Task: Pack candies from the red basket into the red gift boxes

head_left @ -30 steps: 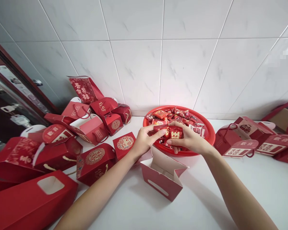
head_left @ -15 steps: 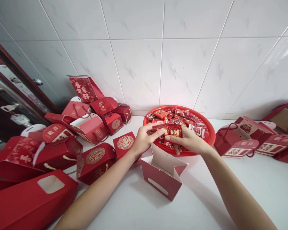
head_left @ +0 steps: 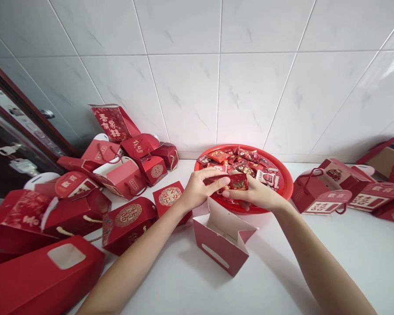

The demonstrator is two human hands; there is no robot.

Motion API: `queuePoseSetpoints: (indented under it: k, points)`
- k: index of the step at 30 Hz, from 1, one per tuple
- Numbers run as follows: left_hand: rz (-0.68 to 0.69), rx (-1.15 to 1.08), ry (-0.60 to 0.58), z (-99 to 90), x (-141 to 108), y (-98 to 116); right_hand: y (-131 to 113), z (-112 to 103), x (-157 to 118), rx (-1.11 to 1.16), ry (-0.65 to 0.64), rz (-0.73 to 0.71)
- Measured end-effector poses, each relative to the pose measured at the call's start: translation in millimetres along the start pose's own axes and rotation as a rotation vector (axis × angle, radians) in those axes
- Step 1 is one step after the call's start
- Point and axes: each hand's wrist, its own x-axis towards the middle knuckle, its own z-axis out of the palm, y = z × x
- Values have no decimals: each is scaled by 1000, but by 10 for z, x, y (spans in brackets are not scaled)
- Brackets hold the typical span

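Both hands meet over the near rim of a red perforated basket (head_left: 284, 175) full of wrapped candies (head_left: 218, 156). My left hand (head_left: 200, 188) pinches the left part of some red candy packets (head_left: 234, 181), thumb on top. On their right side my right hand (head_left: 256, 192) is closed around the packets, its thumb pointing left. How many packets are between the hands I cannot tell. Just below the hands, a red box (head_left: 216, 251) stands on the white tabletop with its top open and its pale inside showing.
Several red gift boxes (head_left: 129, 216) crowd the left side, and a long red box (head_left: 36, 280) lies at the near left. More red boxes (head_left: 325, 192) stand at the right. A tiled wall (head_left: 184, 96) rises behind; a door edge with keys (head_left: 22, 164) is far left.
The packets between my hands have tilted, so the gold print that faced up shows less. The whole view has shifted slightly; the open box stays in place.
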Motion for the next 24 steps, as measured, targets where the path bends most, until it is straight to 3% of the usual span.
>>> queuePoseSetpoints:
  k: [3, 7, 10, 14, 19, 24]
  points:
    - [88, 41, 6, 27, 7, 1, 18, -11, 9, -14, 2, 10]
    - [124, 63, 110, 64, 2, -34, 20, -141, -20, -169, 91, -82]
    - [78, 48, 223, 64, 16, -101, 22, -365, -79, -245, 285, -154]
    - [-28, 10, 306, 44, 54, -208, 93, -730, -180, -445, 568, -35]
    - [-119, -58, 314, 53, 72, -259, 189, -929, -246, -798, 278, 203]
    - [-134, -76, 306, 57, 62, -238, 239, -811, -164, -1106, 237, 415]
